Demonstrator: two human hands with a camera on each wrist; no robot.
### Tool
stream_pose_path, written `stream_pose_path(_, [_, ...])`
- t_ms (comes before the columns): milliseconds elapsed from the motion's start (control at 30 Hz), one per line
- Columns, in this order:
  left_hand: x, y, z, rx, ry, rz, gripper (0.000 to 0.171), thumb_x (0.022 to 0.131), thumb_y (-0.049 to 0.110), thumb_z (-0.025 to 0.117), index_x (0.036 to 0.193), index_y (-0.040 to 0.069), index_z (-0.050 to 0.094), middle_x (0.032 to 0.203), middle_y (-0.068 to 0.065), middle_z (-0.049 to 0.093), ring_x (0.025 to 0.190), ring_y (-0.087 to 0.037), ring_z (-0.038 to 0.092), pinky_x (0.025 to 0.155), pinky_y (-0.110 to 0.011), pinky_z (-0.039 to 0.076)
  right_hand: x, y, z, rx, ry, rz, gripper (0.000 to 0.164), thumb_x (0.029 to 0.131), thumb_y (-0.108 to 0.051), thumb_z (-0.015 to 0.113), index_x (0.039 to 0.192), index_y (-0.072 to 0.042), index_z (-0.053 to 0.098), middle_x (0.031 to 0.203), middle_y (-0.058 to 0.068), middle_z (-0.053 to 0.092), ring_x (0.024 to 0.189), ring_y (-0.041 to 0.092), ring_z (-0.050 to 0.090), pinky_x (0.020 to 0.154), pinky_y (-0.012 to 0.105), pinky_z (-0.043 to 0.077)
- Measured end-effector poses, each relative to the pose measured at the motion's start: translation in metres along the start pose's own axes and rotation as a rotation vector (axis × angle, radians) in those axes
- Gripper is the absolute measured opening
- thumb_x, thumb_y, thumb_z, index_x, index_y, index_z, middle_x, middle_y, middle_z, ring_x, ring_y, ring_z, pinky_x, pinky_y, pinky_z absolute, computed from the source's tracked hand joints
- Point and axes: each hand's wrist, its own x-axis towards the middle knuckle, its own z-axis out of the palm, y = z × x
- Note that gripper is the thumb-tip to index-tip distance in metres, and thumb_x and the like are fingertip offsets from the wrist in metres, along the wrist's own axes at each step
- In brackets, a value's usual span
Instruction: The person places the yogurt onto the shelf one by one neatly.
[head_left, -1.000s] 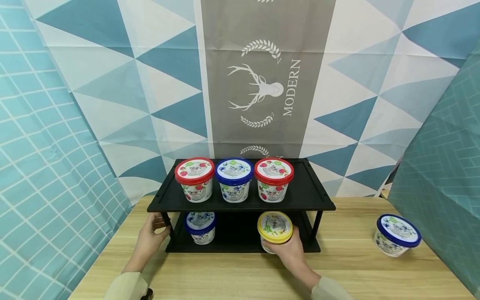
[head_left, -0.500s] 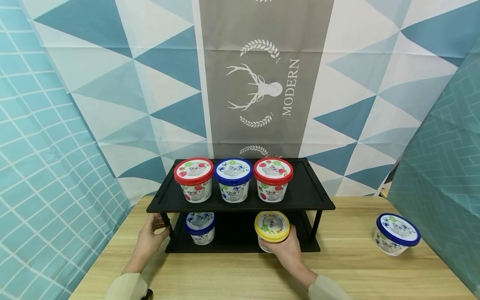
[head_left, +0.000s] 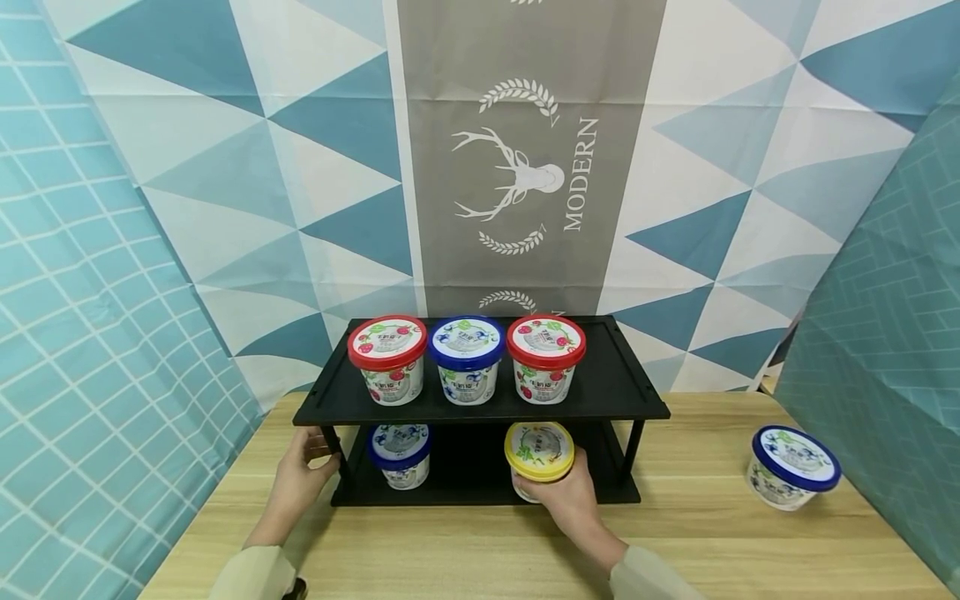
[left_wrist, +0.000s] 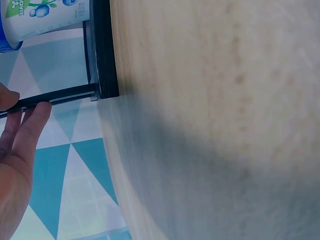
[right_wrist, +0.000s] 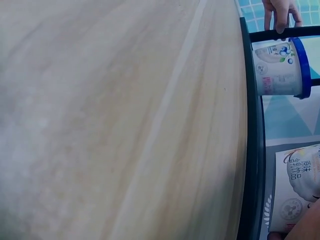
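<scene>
A two-tier black rack stands on the wooden table. My left hand pinches its front left leg between thumb and fingers. With my right hand I grip a yellow-lidded paper tub from its right side, at the lower tier's front right. The tub's lower part is partly behind my fingers. In the right wrist view only a strip of that white tub shows. A blue-lidded tub sits at the left of the lower tier, partly under the upper shelf.
On the upper tier stand a red-lidded tub, a blue-lidded tub and another red-lidded tub in a row. One more blue-lidded tub is on the table, right of the rack. A patterned cloth hangs behind.
My right hand and the yellow-lidded tub have shifted a little to the left on the lower tier. My left hand has stayed at the rack's leg.
</scene>
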Motion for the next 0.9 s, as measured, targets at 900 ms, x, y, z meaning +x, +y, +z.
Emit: stream_pose_path(900, [0.000,-0.002,-0.001,-0.008,-0.015,-0.008,0.038,0.084,-0.006,0.060,0.118,0.005,0.044,0.114,-0.019,0.057,0.102,-0.038,0.059,0.089,-0.049,0.050,0.004,-0.007,0.019,-0.003,0.008,-0.019,0.098,0.057,-0.034,0.089,0.132,-0.004,0.034,0.122,0.013,0.051,0.113,0.028,0.053,0.097,0.043,0.045])
